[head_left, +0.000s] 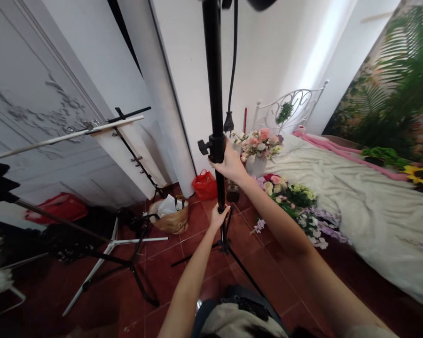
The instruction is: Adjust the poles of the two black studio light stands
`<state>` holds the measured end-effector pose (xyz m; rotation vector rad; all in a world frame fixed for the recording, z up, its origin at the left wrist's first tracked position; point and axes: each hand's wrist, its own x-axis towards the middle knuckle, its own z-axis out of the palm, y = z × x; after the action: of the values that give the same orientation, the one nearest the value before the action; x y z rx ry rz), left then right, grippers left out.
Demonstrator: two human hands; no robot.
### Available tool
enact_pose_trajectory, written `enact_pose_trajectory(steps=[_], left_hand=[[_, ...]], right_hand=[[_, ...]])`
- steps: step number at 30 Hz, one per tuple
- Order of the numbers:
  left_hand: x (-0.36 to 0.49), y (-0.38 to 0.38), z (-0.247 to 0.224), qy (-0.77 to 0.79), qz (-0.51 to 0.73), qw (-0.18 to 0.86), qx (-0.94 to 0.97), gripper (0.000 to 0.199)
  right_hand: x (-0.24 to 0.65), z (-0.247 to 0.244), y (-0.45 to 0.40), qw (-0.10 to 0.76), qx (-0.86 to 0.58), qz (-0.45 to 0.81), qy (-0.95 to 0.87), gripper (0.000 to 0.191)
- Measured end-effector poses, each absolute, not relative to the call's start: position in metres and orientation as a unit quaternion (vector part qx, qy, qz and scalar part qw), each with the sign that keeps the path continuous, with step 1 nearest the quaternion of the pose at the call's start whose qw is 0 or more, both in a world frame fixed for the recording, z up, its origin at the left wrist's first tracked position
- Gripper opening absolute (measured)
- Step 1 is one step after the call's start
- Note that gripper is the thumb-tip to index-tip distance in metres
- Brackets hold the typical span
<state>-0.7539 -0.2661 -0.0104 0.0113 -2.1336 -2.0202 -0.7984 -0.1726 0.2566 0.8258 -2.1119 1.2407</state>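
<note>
Dead centre of the room, on the red tile floor (pixel 183 263), stands a black light stand (pixel 213 84), upright, and I've got both hands on it. My right hand (pixel 229 164) is wrapped shut around the pole right at the clamp collar (pixel 211 144), knob sticking out to the left; probably gripped there because that's the joint where the tube sections slide. My left hand (pixel 218 217) is lower, fingers closed round the thinner bottom section just above where the tripod legs (pixel 229 249) splay out, likely to keep the stand steady. Pole is smooth matte metal tube, round, with a black cable (pixel 233 61) hanging just beside it. To the left, a second stand (pixel 116 249) with white and black legs and a woven basket (pixel 171 217). Red plastic bag (pixel 205 184) sits by the wall. To the right, bed (pixel 356 202) with rumpled pale cover, soft fake flowers (pixel 292 197) piled along its edge, curly white metal headboard (pixel 296 105).
</note>
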Motion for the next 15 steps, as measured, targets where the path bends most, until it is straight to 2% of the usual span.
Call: enact_pose_trajectory(steps=[5,15], left_hand=[[-0.753,-0.265,-0.019,-0.739,-0.662,0.122,-0.01,0.032],[-0.753,-0.266,-0.02,-0.737,-0.663,0.13,-0.001,0.031]], right_hand=[[-0.794,0.256,-0.171,0.249,0.306,0.482,-0.783,0.065],[-0.778,0.142,-0.176,0.149,0.221,0.499,-0.825,0.055]])
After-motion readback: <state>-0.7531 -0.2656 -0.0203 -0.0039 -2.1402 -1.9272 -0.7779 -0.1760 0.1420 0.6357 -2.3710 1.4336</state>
